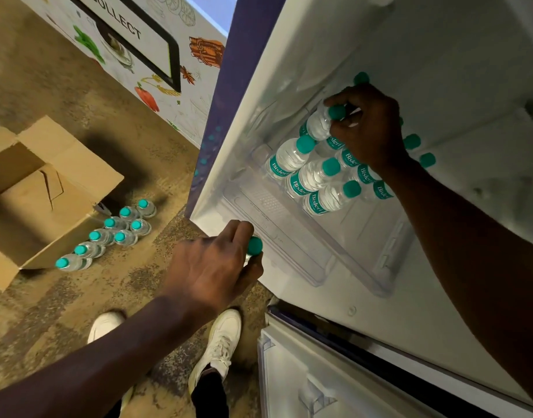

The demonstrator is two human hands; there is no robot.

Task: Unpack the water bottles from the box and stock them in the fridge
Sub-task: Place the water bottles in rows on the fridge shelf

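— Floor (pixel 63 86), nine o'clock: how many?
— Eight loose bottles (pixel 119 236) beside one box (pixel 24 203); left hand (pixel 217 267) grips a ninth bottle (pixel 254 246), mostly hidden; right hand (pixel 371 128), two o'clock, clamps a shelf bottle (pixel 319 123) inside the fridge (pixel 440 70).

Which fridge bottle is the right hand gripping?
The water bottle at the row's far end, held at the neck by the right hand; the three nearer bottles stand free.
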